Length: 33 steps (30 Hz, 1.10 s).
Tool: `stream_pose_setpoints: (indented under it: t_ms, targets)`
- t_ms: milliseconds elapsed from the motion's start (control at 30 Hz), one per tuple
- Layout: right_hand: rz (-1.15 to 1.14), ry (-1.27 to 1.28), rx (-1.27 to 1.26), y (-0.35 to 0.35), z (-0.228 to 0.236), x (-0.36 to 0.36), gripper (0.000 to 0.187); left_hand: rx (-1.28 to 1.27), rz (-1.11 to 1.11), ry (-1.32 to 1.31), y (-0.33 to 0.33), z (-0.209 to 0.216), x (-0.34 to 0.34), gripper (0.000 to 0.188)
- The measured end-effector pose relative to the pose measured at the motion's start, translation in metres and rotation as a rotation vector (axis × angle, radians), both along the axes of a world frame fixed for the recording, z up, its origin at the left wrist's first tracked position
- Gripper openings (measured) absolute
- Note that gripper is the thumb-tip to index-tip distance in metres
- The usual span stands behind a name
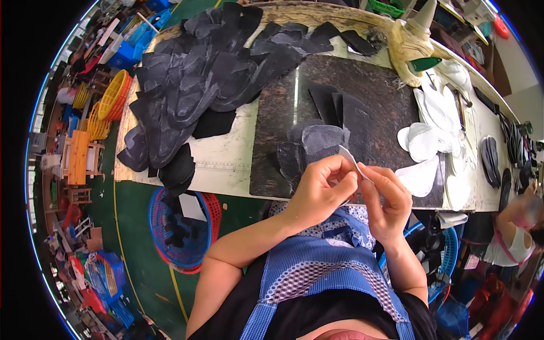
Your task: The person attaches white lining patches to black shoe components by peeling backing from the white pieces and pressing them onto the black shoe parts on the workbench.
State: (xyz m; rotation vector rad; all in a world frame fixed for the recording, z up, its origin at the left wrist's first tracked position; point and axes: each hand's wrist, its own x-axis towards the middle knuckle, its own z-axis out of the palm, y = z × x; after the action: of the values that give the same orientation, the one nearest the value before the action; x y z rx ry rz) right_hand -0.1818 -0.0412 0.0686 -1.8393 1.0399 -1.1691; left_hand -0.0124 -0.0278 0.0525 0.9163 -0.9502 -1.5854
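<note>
In front of my chest, both hands pinch a thin, pale flat piece [347, 154], seen nearly edge-on. My left hand [323, 190] has its fingers closed on one side of it. Thumb and fingers of my right hand [388, 198] close on the other side, close to the left fingertips. Most of the piece is hidden behind the fingers. Just beyond my hands, dark grey curved cut pieces [322, 137] lie on a dark stone slab [385, 102]. White cut pieces [420, 177] lie to the right of my right hand.
A large heap of black shoe-upper pieces [187, 85] covers the table's left. At the far right of the slab stands a glue-crusted cream container [409, 48]. Baskets stand below, one blue [156, 226] at left, another [450, 255] at right. A person [513, 232] is at far right.
</note>
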Motion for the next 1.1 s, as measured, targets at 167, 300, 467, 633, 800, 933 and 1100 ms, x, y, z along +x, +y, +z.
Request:
stream_pose_setpoints:
  t_ms: [167, 300, 467, 633, 800, 933, 1100]
  targets:
    - [0.022, -0.171, 0.365, -0.002, 0.002, -0.002, 0.019, -0.085, 0.040, -0.117, 0.005, -0.003, -0.001, 0.015]
    - [-0.018, 0.111, -0.100, -0.002, 0.002, 0.008, 0.020, -0.024, 0.070, 0.026, 0.000, 0.000, 0.001, 0.015]
    - [-0.040, 0.172, -0.140, -0.002, 0.000, 0.012, 0.026, -0.130, 0.109, -0.184, -0.003, -0.012, 0.001, 0.012]
    - [-0.041, 0.025, 0.172, 0.000, -0.003, 0.015, 0.028, -0.354, 0.283, -0.534, 0.005, -0.006, 0.000, 0.009]
    - [-0.051, -0.124, 0.222, 0.003, -0.001, 0.015, 0.025, -0.616, 0.408, -0.635, -0.003, -0.013, -0.008, 0.006]
    - [0.016, -0.196, 0.320, 0.000, 0.002, 0.012, 0.024, -0.619, 0.432, -0.649, 0.000, -0.014, -0.005, 0.007]
    - [0.005, 0.187, 0.229, -0.011, 0.016, 0.009, 0.012, -0.719, 0.457, -0.853, 0.007, -0.023, -0.003, 0.015]
